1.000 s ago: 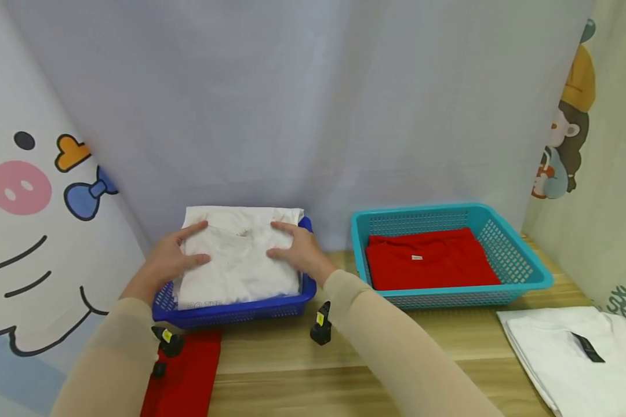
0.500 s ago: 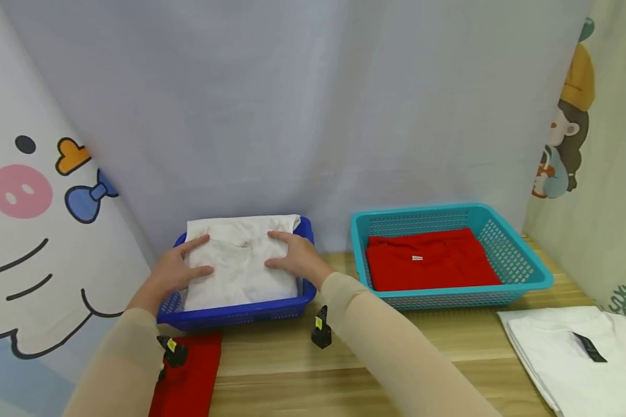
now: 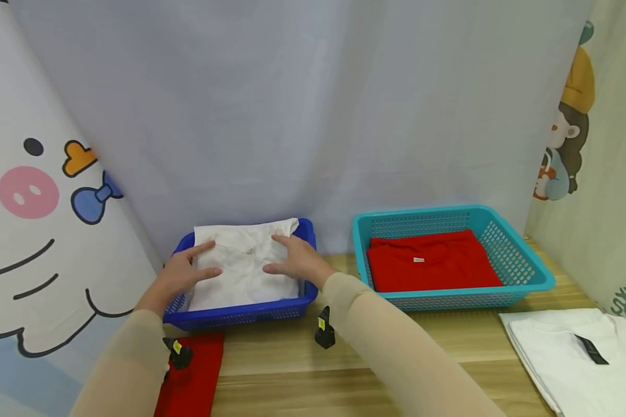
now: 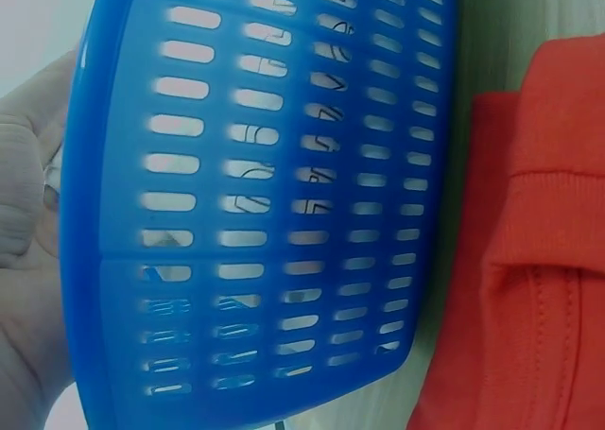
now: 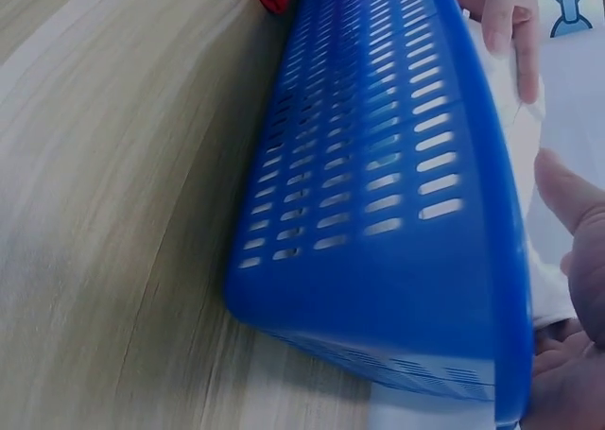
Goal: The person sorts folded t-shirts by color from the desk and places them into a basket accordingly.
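A folded white T-shirt (image 3: 242, 281) lies in the dark blue plastic basket (image 3: 229, 318), a corner rising near the back right rim. My left hand (image 3: 179, 272) rests at the shirt's left side, thumb and forefinger spread over its top. Opposite it, my right hand (image 3: 299, 259) reaches over the basket's right rim, thumb and forefinger extended on the cloth. In the left wrist view the slotted blue basket wall (image 4: 123, 203) hides most of that hand. The right wrist view shows the right thumb (image 5: 572, 198) above the rim, beside the white cloth.
A turquoise basket (image 3: 461, 295) with a folded red T-shirt (image 3: 438, 269) stands to the right. Another folded white T-shirt (image 3: 568, 353) with a black label lies at the front right. Red cloth (image 3: 195, 370) lies before the blue basket. A pale curtain (image 3: 313, 116) hangs behind.
The white shirt has sunk lower into the blue basket, and the basket's left end has shifted slightly right. Both hands have moved down with the shirt, the left one also slightly rightward.
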Motion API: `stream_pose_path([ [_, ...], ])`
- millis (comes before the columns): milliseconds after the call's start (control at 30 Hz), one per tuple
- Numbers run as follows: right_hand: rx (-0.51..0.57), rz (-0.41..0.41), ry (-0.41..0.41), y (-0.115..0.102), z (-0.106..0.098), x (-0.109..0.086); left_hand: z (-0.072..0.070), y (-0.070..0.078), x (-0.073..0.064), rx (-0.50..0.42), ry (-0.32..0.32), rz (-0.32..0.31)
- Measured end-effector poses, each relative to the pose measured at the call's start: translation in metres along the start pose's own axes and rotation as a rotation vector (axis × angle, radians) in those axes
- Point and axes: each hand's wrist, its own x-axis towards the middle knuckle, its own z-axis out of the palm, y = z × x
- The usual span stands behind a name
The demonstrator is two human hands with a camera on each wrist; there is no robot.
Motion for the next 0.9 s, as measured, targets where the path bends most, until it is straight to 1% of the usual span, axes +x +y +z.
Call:
stream_pose_path([
  [100,-0.037,0.018,-0.024,-0.001,-0.001,-0.001,0.003,-0.001,0.000,-0.010,0.002,0.007],
  [200,-0.071,0.019,-0.036,-0.001,-0.001,-0.002,0.004,-0.002,-0.001,-0.030,0.001,0.007],
  [367,-0.112,0.003,-0.048,0.000,-0.006,-0.007,0.003,0.000,-0.006,0.000,0.007,-0.005],
  [467,-0.149,-0.023,-0.054,0.000,-0.011,-0.013,0.001,0.004,-0.012,0.060,0.020,0.007],
  [633,-0.225,-0.080,-0.077,0.000,-0.023,-0.032,-0.001,0.013,-0.030,0.222,0.038,0.097],
  [767,-0.283,-0.130,-0.088,0.003,-0.034,-0.057,0.001,0.024,-0.046,0.325,0.054,0.164],
  [900,-0.353,-0.212,-0.063,0.011,-0.042,-0.085,0.009,0.037,-0.067,0.398,0.110,0.213],
])
